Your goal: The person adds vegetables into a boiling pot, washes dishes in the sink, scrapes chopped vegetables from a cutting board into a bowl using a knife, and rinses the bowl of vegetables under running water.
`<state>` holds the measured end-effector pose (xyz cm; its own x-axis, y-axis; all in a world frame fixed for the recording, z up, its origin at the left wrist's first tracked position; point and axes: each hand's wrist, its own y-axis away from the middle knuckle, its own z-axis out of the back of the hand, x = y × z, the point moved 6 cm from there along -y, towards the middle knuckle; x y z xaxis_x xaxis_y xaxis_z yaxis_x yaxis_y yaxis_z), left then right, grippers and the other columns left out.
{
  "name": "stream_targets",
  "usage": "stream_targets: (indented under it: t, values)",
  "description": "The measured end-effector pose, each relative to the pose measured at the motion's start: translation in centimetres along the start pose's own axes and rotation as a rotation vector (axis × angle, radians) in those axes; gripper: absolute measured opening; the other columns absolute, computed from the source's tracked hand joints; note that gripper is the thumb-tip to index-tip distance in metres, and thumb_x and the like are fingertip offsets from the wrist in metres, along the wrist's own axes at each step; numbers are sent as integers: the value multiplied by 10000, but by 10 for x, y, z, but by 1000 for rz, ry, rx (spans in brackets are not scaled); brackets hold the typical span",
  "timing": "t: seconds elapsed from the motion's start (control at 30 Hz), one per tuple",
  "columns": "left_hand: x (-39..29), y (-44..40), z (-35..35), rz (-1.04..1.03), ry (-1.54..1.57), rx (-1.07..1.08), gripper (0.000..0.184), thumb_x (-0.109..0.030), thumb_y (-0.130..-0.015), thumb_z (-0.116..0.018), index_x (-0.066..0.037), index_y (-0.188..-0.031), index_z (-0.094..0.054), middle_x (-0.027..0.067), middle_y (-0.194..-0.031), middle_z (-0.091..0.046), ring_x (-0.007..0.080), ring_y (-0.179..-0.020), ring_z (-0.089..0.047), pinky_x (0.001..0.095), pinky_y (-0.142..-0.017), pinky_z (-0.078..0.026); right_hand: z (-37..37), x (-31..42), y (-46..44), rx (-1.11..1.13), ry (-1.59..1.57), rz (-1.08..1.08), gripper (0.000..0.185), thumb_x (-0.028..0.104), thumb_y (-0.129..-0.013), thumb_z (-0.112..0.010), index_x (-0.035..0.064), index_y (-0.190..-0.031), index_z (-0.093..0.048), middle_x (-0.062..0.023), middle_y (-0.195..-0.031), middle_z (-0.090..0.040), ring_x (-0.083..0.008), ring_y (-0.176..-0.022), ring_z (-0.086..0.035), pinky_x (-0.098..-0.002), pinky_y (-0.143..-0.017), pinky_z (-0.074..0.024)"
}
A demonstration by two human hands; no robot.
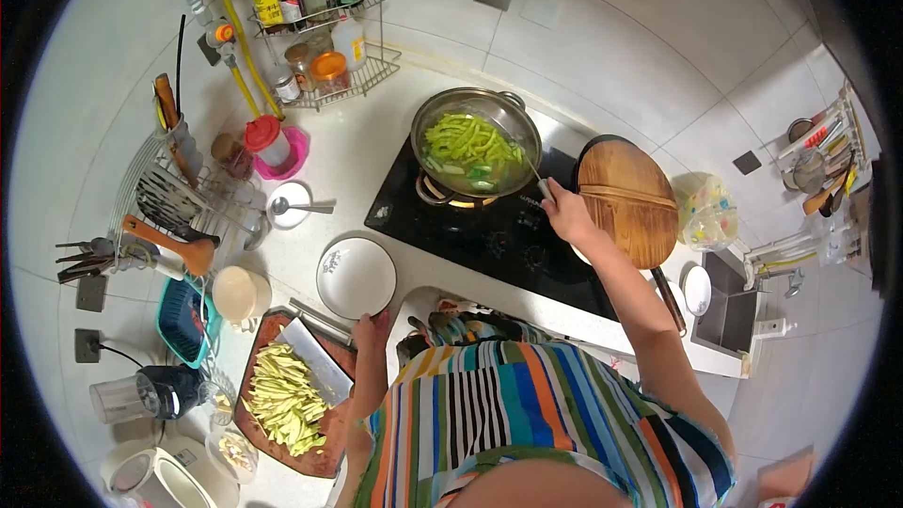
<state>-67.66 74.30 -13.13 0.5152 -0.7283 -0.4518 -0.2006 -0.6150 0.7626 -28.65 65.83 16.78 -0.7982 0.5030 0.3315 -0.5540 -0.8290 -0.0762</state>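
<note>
My right hand [568, 214] is closed around the grey handle of a long thin utensil [545, 188], whose head is down in the pot and cannot be made out. The steel pot [425, 119] sits on the black stove [395, 205] with flame under it. Green vegetable strips [466, 143] lie in liquid inside. My left hand [371, 331] grips the near rim of a white plate [356, 277] with dark lettering. Beside that hand, a cleaver [315, 362] lies on the brown cutting board [252, 423] along with a heap of pale green cut strips [287, 398].
Right of the pot is a pan with a wooden lid [627, 202], its handle pointing toward me. A sink [726, 301] lies farther right. On the left stand a spoon on a small dish [290, 205], a red-lidded jar [266, 139], a teal basket [185, 320] and a bottle rack [324, 19].
</note>
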Motion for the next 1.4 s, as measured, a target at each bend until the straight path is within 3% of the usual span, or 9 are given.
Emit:
stream_targets:
  t: [0.17,0.33,0.6,0.67,0.7,0.73,0.8,1.1,1.4]
  values:
    - [-26,-10,-6,-206,-131,61,214,-45,-770,-385,76,-940,-430,177,-868,-513,267,-751,-543,331,-662,-486,7,8,19,189,-295,-134,417,137,-769,-501,-13,-1144,-397,-249,-847,-535,-333,-724,-539,-361,-660,-422]
    - [-51,0,-19,-131,117,-113,214,-41,-789,-371,97,-937,-440,184,-878,-522,268,-771,-547,332,-686,-490,28,18,43,247,-397,-137,409,157,-777,-510,2,-1143,-412,-223,-773,-533,-239,-601,-502,-313,-614,-415]
    - [-59,-11,-11,-61,268,-103,248,-105,-836,-345,62,-1004,-419,172,-924,-509,262,-836,-527,343,-743,-474,26,18,68,494,-760,-433,444,116,-807,-474,84,-1229,-341,16,-494,-338,-74,-361,-316,-233,-331,-286]
    - [-57,-11,1,-20,246,-80,248,-95,-828,-356,53,-1019,-412,165,-930,-510,256,-833,-528,338,-738,-474,27,4,62,488,-576,-392,425,130,-804,-479,72,-1210,-367,-19,-517,-391,-84,-355,-344,-250,-338,-315]
    - [-55,-10,3,20,234,-54,253,-85,-820,-367,44,-1034,-405,158,-936,-510,251,-830,-528,333,-734,-473,34,5,55,460,-360,-266,410,132,-793,-482,53,-1185,-391,-125,-619,-517,-193,-426,-488,-298,-426,-396]
    - [-57,-1,2,20,228,-50,253,-85,-820,-367,44,-1034,-405,158,-936,-510,251,-830,-528,333,-734,-473,38,5,47,333,-187,-34,407,119,-772,-495,25,-1158,-407,-230,-804,-544,-324,-655,-560,-346,-592,-436]
    - [-62,24,-5,-57,89,-10,266,-60,-792,-401,37,-1040,-402,154,-946,-510,231,-824,-527,309,-715,-470,39,-2,38,219,-150,93,420,103,-751,-512,5,-1147,-409,-249,-881,-521,-374,-818,-511,-382,-701,-415]
    - [-69,82,-15,-91,20,17,277,-42,-753,-462,12,-1022,-426,124,-882,-543,203,-768,-535,272,-647,-464,36,18,7,-38,-104,163,415,82,-714,-538,11,-1111,-438,-223,-799,-524,-368,-733,-514,-389,-650,-424]
    - [-77,101,-19,-170,-57,30,249,-71,-766,-469,-18,-1008,-450,95,-855,-549,188,-747,-535,270,-643,-442,52,15,20,170,88,205,439,77,-692,-553,79,-1120,-453,-201,-846,-536,-348,-756,-525,-389,-665,-431]
